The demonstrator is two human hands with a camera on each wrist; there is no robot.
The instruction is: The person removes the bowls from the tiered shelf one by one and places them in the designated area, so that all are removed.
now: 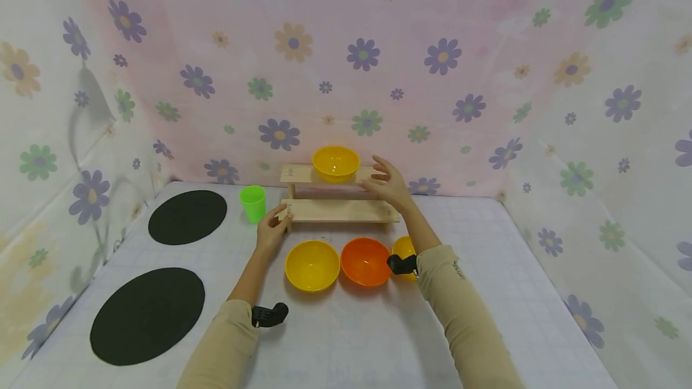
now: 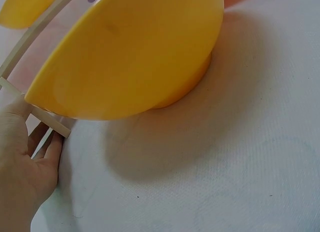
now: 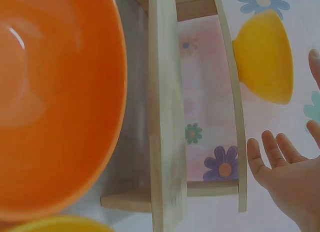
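A two-tier wooden rack (image 1: 339, 211) stands at the back of the table. My left hand (image 1: 271, 232) grips the left end of its lower tier; in the left wrist view the thumb and fingers lie on either side of the wooden end (image 2: 51, 123). On the upper tier sits a yellow bowl (image 1: 336, 164), upright. My right hand (image 1: 390, 186) is just right of that bowl, fingers spread and holding nothing. The right wrist view shows a gap between the hand (image 3: 287, 169) and the upper bowl (image 3: 265, 59).
In front of the rack stand a yellow bowl (image 1: 312, 266), an orange bowl (image 1: 365, 262) and another yellow bowl (image 1: 402, 248), partly hidden by my right wrist. A green cup (image 1: 253, 203) is left of the rack. Two black discs (image 1: 187, 217) lie at the left.
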